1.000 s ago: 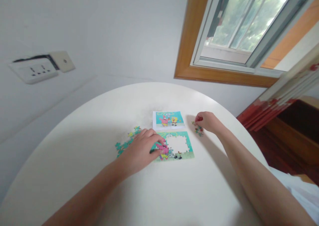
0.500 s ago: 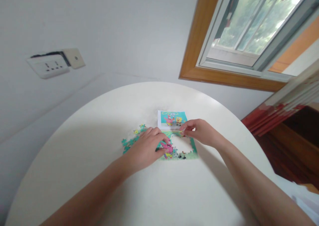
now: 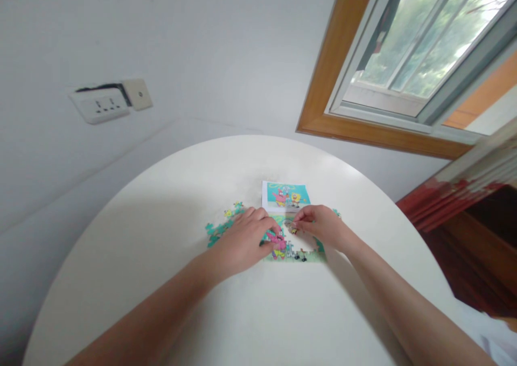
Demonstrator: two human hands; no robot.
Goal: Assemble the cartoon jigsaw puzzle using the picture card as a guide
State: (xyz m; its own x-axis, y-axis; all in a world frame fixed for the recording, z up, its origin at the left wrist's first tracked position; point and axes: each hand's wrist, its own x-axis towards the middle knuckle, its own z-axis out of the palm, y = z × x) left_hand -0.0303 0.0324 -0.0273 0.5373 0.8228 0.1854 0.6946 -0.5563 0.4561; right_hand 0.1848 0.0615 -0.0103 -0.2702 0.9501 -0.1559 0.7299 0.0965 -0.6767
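Note:
A part-built cartoon jigsaw puzzle (image 3: pixel 297 253) lies flat on the round white table (image 3: pixel 258 312). My left hand (image 3: pixel 244 239) rests palm-down on the puzzle's left part, fingers spread over it. My right hand (image 3: pixel 321 229) sits over the puzzle's right part and pinches a small puzzle piece (image 3: pixel 292 228) above the gap in the middle. A reference picture card (image 3: pixel 286 195) lies just beyond the puzzle.
Loose green puzzle pieces (image 3: pixel 220 229) lie left of my left hand, and a few more pieces (image 3: pixel 336 213) sit right of the puzzle. A wall socket (image 3: pixel 100 106) is on the wall at left. A wood-framed window (image 3: pixel 404 70) and a red-edged curtain (image 3: pixel 456 188) stand at right.
My right hand picked a piece from the loose pile at right and carried it left over the puzzle's gap. My left hand stayed on the puzzle. The view shifted slightly.

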